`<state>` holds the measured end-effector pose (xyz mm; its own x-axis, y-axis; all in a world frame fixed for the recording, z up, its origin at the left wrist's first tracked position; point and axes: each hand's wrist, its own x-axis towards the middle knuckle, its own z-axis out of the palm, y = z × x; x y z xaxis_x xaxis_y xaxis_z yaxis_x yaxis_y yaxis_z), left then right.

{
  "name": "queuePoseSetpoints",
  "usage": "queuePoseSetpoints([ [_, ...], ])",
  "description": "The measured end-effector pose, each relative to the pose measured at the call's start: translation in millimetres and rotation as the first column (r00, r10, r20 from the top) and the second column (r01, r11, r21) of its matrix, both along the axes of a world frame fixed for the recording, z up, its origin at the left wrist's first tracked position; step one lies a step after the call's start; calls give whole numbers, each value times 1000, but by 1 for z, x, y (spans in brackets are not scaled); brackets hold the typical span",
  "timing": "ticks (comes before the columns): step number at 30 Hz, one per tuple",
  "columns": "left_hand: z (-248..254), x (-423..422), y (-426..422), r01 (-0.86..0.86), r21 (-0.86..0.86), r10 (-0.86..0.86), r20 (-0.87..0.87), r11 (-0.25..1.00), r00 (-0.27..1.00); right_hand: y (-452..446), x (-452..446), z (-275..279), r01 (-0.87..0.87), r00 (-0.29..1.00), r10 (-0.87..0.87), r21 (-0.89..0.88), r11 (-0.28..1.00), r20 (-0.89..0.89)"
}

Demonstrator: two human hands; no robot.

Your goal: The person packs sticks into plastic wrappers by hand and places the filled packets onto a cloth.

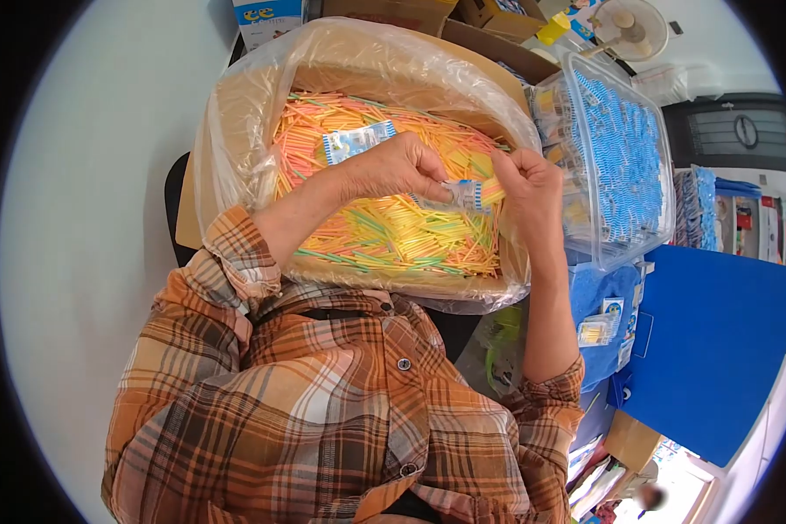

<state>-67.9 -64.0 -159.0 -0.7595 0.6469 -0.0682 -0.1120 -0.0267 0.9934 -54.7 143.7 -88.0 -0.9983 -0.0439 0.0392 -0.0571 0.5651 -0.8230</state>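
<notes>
Above a big plastic-lined cardboard box (236,131), my left hand (393,170) pinches a small clear packet (470,195) with blue-and-white printing. My right hand (530,179) is closed on a small bundle of thin yellow and pink sticks (493,190), whose ends are at the packet's right end. Whether the sticks are inside its mouth I cannot tell. Loose thin sticks (393,231) in yellow, orange, pink and green fill the box below both hands. Another blue-and-white packet (358,140) lies on them behind my left wrist.
To the right stands a clear plastic tub (596,236) heaped with blue-striped filled packets (620,157). Several packets (598,327) lie on blue material below it. Cardboard boxes (393,13) and a fan (629,31) are at the back. A blue panel (716,341) is at the far right.
</notes>
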Motion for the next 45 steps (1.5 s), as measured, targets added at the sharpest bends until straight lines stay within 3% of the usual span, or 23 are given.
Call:
queuePoseSetpoints([
  [3,3,0,1,-28,-21,29,16,999,999,-20,9,15,-57,990,66,72,996,-122],
  [6,1,2,3,-70,27,69,57,997,996,-13,12,12,-80,994,84,51,995,-69],
  [9,-5,4,7,-109,97,98,111,989,989,-6,23,21,27,999,-30,-95,995,-28],
  [10,-5,5,8,-116,116,102,126,986,987,-5,28,18,11,995,-12,-15,1000,-99],
  [14,3,6,6,-69,-157,67,-19,985,998,-12,52,-17,-19,938,116,287,958,-327],
  [16,7,10,9,-28,-261,10,-70,965,998,-10,58,-35,-15,856,162,291,957,-491],
  [18,7,15,16,-41,-198,18,-116,979,993,-2,76,-34,26,904,58,191,981,-424],
  [20,0,17,17,-113,-39,111,-30,993,993,23,98,-14,109,920,-38,161,981,-390],
  [22,1,3,1,-146,-148,115,-203,978,972,70,134,1,262,912,-226,63,963,-342],
  [23,3,-5,-9,-226,-333,117,-319,915,941,100,151,8,330,886,-328,-49,943,-329],
  [25,6,-12,-28,-430,-624,56,-527,652,848,172,184,12,515,802,-544,-179,839,-246],
  [28,-11,-21,-48,-613,-677,-183,-718,408,671,279,212,-3,668,743,-605,246,703,-288],
  [29,-17,-25,-55,-594,-703,-193,-693,390,694,309,215,-14,635,770,-534,491,596,-349],
  [30,-25,-28,-57,-577,-728,-198,-669,370,717,324,215,-24,628,771,-581,461,627,-261],
  [31,-29,-25,-58,-555,-758,-205,-637,344,743,328,212,-30,603,772,-574,598,528,-272],
  [32,-32,-24,-55,-532,-780,-210,-610,328,764,347,216,-45,588,800,-454,667,458,-393],
  [33,-30,-24,-53,-519,-803,-212,-584,293,784,347,211,-48,609,785,-296,763,216,-544],
  [35,-24,-24,-51,-505,-821,-175,-556,265,812,294,196,-28,767,642,-217,611,196,-735],
  [38,-19,-23,-46,-499,-822,-91,-539,276,838,197,166,-11,718,591,-50,498,486,-805],
  [40,-13,-23,-44,-469,-842,-71,-502,266,862,134,139,-13,392,681,88,464,795,-727],
  [41,-13,-22,-44,-489,-834,-99,-525,255,845,94,124,-7,309,753,141,534,787,-643],
  [42,-14,-21,-45,-509,-825,-124,-548,246,827,69,106,-10,139,818,164,467,873,-551],
  [45,-12,-19,-44,-566,-794,-157,-602,220,783,40,39,-40,2,898,274,627,779,-343],
])
